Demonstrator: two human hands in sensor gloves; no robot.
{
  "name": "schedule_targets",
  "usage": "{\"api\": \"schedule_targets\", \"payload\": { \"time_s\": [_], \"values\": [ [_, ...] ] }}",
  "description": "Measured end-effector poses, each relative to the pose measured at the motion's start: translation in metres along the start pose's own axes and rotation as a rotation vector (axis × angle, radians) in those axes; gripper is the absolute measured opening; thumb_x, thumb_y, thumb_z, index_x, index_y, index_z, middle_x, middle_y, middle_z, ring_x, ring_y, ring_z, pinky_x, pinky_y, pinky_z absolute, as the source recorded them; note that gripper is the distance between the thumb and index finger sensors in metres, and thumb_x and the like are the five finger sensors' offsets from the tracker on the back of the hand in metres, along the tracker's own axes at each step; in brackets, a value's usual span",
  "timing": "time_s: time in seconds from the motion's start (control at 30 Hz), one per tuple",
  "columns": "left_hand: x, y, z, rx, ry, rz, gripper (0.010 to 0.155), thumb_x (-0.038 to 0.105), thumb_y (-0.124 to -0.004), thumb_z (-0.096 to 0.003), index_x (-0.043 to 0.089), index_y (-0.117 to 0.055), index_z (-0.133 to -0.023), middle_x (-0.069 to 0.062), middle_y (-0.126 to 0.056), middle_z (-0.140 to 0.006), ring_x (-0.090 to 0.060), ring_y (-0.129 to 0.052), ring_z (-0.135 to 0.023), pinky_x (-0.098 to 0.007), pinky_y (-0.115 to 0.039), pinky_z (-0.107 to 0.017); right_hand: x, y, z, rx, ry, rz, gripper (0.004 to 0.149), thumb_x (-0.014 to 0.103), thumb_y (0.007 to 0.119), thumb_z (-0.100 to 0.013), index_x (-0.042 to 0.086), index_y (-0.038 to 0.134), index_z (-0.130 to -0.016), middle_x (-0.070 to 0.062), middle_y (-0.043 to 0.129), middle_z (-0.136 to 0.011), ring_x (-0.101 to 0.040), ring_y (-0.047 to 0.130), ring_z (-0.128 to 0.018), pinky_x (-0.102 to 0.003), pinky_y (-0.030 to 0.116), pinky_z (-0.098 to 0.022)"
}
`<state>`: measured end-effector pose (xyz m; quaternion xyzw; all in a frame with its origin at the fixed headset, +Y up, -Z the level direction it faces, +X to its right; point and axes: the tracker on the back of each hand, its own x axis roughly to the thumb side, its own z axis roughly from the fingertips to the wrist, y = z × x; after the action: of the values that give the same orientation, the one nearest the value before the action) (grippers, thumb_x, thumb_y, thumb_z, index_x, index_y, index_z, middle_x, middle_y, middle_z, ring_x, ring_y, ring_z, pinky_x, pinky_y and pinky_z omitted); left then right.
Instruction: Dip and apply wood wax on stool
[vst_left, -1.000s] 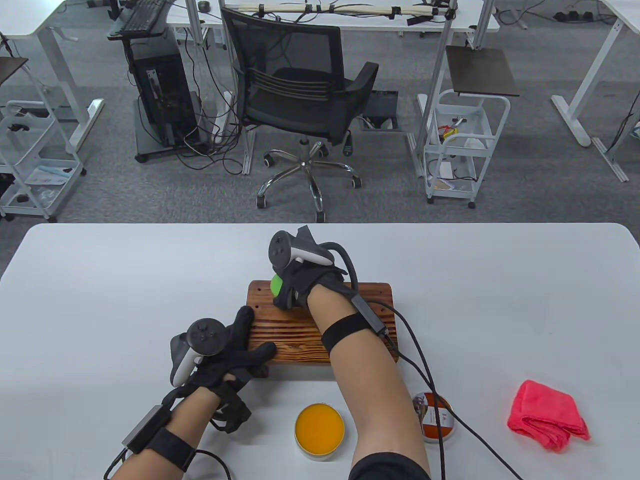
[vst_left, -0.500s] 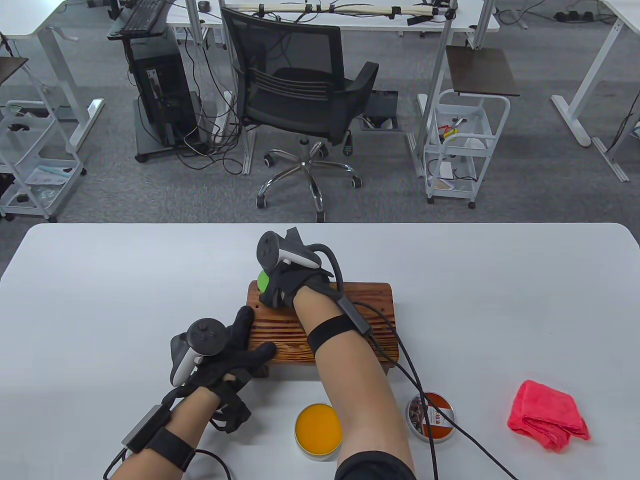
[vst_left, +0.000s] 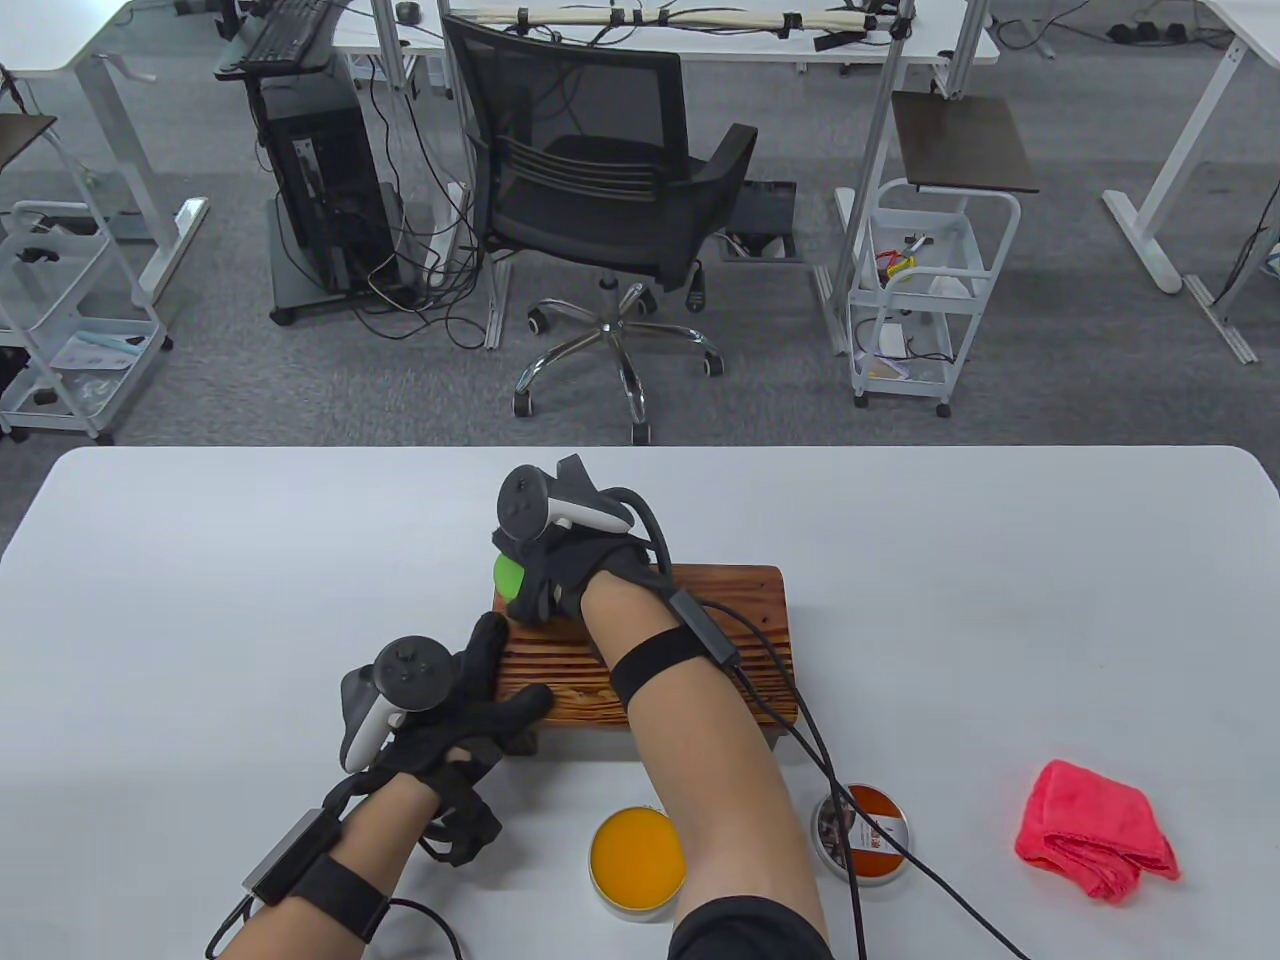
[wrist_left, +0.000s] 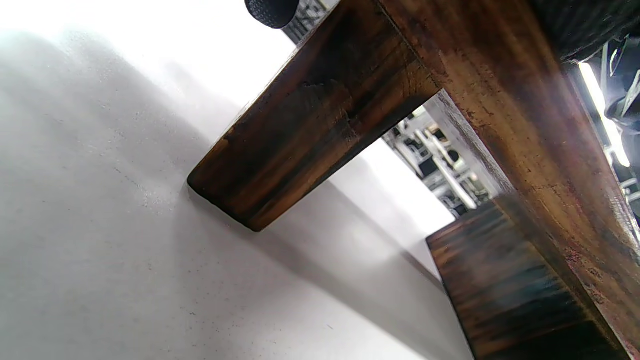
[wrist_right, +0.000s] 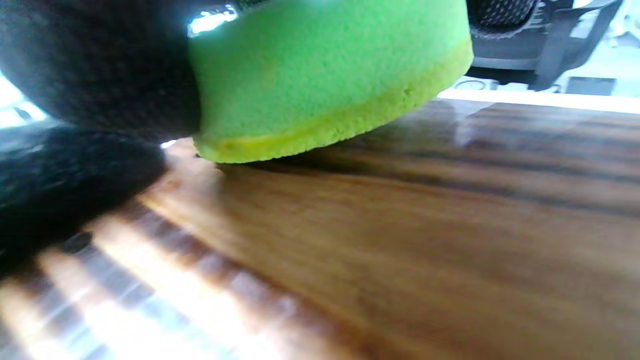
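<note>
Change: over the last second my right hand (vst_left: 560, 580) slides the green sponge (vst_left: 508, 576) leftward along the far edge of the stool (vst_left: 740, 610), from near the middle toward the far-left corner. The left hand (vst_left: 455, 700), the open wax tin (vst_left: 637, 862) and everything else stay put.
Meaning: I judge this as the applying stroke, with the far strip of the seat nearly covered; the near boards likely still need passes, maybe after another dip.
Right fingers: curled round the sponge, gripping it from above.
Left fingers: spread straight, pressing flat on the stool's near-left corner to steady it; nothing is gripped.
Stool: centre of the white table (vst_left: 200, 600), at 12 o'clock from the wax tin.
Tin lid (vst_left: 868, 832): at 3 o'clock from the tin, under my forearm's cable.
Red cloth (vst_left: 1095, 828): further out at 3 o'clock, untouched.
Right wrist view adds: the sponge's yellowed underside (wrist_right: 320, 132) meets the wood at its left edge and tilts up to the right, which the table view hides.
Left wrist view adds: the stool's leg (wrist_left: 310, 125) standing on the table, unseen from above; it shows only one fingertip (wrist_left: 270, 7).
</note>
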<state>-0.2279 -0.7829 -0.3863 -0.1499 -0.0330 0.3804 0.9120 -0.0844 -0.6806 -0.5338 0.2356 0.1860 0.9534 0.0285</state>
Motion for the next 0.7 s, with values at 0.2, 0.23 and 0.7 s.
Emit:
{"api": "schedule_targets", "payload": {
  "time_s": [0.2,0.23,0.7],
  "values": [
    [0.0,0.0,0.0,0.001,0.001,-0.001,0.108,0.08,-0.075,-0.0444,0.04,-0.002,-0.114,-0.021,-0.028,-0.125,-0.059,-0.016,-0.109,-0.083,-0.023,-0.07,0.012,0.007,-0.005,-0.026,-0.038,-0.029,0.094,0.059,0.096,-0.036,0.032,0.048,-0.112,-0.014,0.037,-0.118,-0.051,0.05,-0.095,-0.063,0.056,-0.069],
    [0.0,0.0,0.0,0.001,0.001,-0.001,0.109,0.08,-0.075,-0.0444,0.04,-0.002,-0.114,-0.021,-0.028,-0.125,-0.059,-0.016,-0.109,-0.083,-0.023,-0.07,0.012,0.006,-0.005,-0.029,-0.034,-0.01,0.095,0.06,0.095,-0.036,0.032,0.047,-0.112,-0.014,0.037,-0.118,-0.051,0.051,-0.095,-0.063,0.056,-0.069],
    [0.0,0.0,0.0,0.001,0.002,-0.001,0.108,0.08,-0.075,-0.0444,0.04,-0.002,-0.114,-0.022,-0.028,-0.125,-0.059,-0.016,-0.109,-0.083,-0.023,-0.07,-0.06,-0.044,0.065,-0.322,0.099,-0.169,0.099,0.068,0.09,-0.036,0.028,0.044,-0.112,-0.02,0.045,-0.115,-0.051,0.063,-0.092,-0.062,0.066,-0.065]
  ]
}}
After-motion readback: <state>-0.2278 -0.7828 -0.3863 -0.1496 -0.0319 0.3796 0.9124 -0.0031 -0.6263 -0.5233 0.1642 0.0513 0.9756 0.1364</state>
